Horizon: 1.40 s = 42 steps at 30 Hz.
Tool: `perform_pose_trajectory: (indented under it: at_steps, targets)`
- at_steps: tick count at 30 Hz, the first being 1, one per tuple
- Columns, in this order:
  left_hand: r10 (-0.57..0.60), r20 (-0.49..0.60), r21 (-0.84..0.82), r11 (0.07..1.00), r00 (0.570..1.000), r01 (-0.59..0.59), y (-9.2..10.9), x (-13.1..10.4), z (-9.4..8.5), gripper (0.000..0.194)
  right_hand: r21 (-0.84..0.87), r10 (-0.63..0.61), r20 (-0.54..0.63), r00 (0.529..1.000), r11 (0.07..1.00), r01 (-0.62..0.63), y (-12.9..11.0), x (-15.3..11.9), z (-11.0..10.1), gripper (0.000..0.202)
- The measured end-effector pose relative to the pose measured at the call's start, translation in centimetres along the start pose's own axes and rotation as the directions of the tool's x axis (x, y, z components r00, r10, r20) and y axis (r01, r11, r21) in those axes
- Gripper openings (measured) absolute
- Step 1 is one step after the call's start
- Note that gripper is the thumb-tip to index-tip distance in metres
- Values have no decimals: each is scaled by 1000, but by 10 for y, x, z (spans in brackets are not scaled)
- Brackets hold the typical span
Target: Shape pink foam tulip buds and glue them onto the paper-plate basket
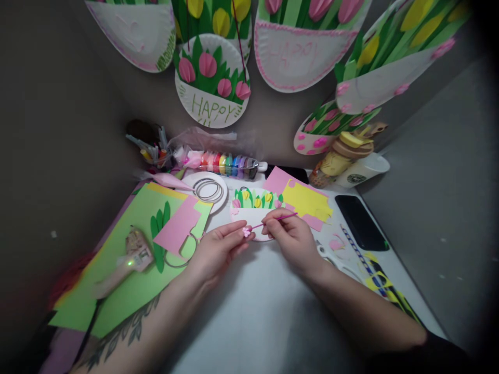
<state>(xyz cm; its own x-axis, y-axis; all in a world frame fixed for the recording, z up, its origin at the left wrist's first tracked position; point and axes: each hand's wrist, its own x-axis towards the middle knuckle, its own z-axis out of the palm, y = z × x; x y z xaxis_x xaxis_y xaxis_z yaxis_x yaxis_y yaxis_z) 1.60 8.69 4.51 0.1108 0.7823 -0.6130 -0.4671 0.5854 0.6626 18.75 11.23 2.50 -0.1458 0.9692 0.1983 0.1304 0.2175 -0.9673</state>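
Pinched in the fingertips of my left hand (pixel 218 246) is a small pink flower (pixel 247 232). My right hand (pixel 290 236) grips a thin magenta stick (pixel 258 226), its tip reaching to the flower. Just behind both hands lies a half-covered paper plate (pixel 247 215) with green paper leaves and small yellow and pink tulips; my right hand hides part of it. A tiny pink piece sits on its left edge.
To the left, a glue gun (pixel 127 265) with a lit green light rests on green paper (pixel 113 306). Scissors (pixel 337 259) and a phone (pixel 360 221) lie right. Behind are a wire-holding plate (pixel 222 200), bagged colored clay (pixel 228 163) and a cup (pixel 364 169). Decorated plates (pixel 212 111) hang above.
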Motion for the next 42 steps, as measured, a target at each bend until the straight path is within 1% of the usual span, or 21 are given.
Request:
perform_pose_trajectory:
  at_steps: [2, 4, 6, 8, 14, 20, 23, 25, 27, 29, 31, 36, 40, 42]
  targets:
    - [2, -3, -2, 1000, 1000, -2, 0, -1, 0, 25, 63, -4, -24, 1000, 998, 5, 2, 0, 0, 21]
    - [3, -10, -11, 1000, 1000, -3, 2, -2, 1, 26, 114, -26, -72, 997, 993, 34, 3, -1, 0, 20]
    - [3, -19, -25, 1000, 1000, -4, 3, -3, 1, 27, 117, -53, -117, 992, 991, 67, 3, -2, -1, 20]
    - [7, -25, -39, 999, 1000, -8, 4, -3, 2, 28, 66, -81, -129, 988, 994, 90, 3, -4, -1, 20]
    - [24, -49, -67, 997, 999, -27, 4, -1, 2, 28, -123, -192, -74, 979, 976, 182, -4, -9, 0, 16]
    - [30, -51, -94, 995, 998, -34, 1, 1, 2, 29, -232, -285, -56, 957, 936, 265, -7, -11, 0, 14]
    - [14, -39, -97, 995, 999, -18, -1, 1, 1, 29, -271, -377, -11, 926, 893, 360, -7, -10, -1, 14]
    - [-2, -27, -104, 995, 1000, -1, -2, 1, 1, 28, -301, -465, 53, 884, 836, 458, -6, -9, 0, 21]
    - [-11, -6, -122, 992, 1000, 11, -4, 0, 0, 28, -355, -528, 115, 842, 769, 531, -5, -8, 3, 30]
    - [-15, 21, -140, 990, 1000, 17, -5, 0, 0, 29, -415, -540, 163, 826, 722, 554, -2, -7, 7, 37]
    - [-13, 50, -148, 989, 999, 20, -6, 0, 0, 30, -440, -529, 195, 826, 705, 555, 2, -7, 10, 42]
    - [20, 91, -133, 991, 996, -7, -8, -1, 1, 28, -424, -504, 208, 839, 726, 541, 8, -8, 12, 42]
    - [33, 131, -139, 990, 991, -14, -8, -1, 0, 21, -394, -485, 212, 848, 752, 529, 5, -8, 10, 40]
    - [29, 133, -135, 991, 991, -11, -7, -2, 0, 18, -355, -479, 206, 853, 776, 521, 2, -6, 10, 37]
